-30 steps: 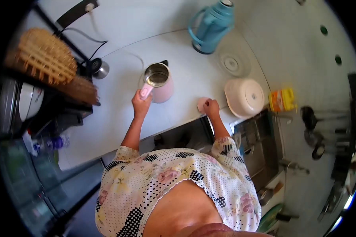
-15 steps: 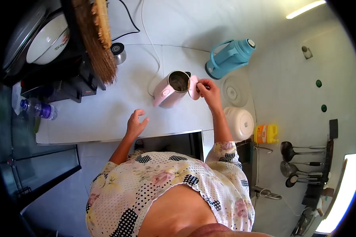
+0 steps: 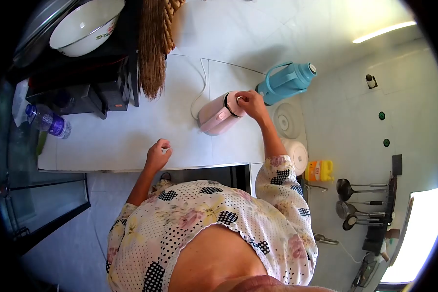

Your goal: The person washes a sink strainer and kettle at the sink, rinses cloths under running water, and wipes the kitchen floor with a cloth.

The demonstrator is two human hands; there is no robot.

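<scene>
A pink kettle (image 3: 217,117) stands on the white counter (image 3: 175,156), its pink lid (image 3: 235,104) resting over its mouth. The fingers of my right hand (image 3: 252,104) are closed on the lid's knob. My left hand (image 3: 158,154) is near the counter's front edge, its fingers loosely curled and apart, touching nothing. Behind my right hand is a blue thermos (image 3: 286,83) with a handle. A clear round lid or dish (image 3: 286,120) lies just right of my right forearm.
A broom (image 3: 152,53) hangs beside a black appliance (image 3: 78,92) and a white bowl (image 3: 87,29) at left, near a plastic bottle (image 3: 48,121). At right are a cream container (image 3: 296,155), a yellow jug (image 3: 319,171) and hanging ladles (image 3: 345,190).
The lid, held tilted beside the open kettle before, now sits over its mouth, my right hand still on it. My left hand has curled slightly more. The camera view has shifted.
</scene>
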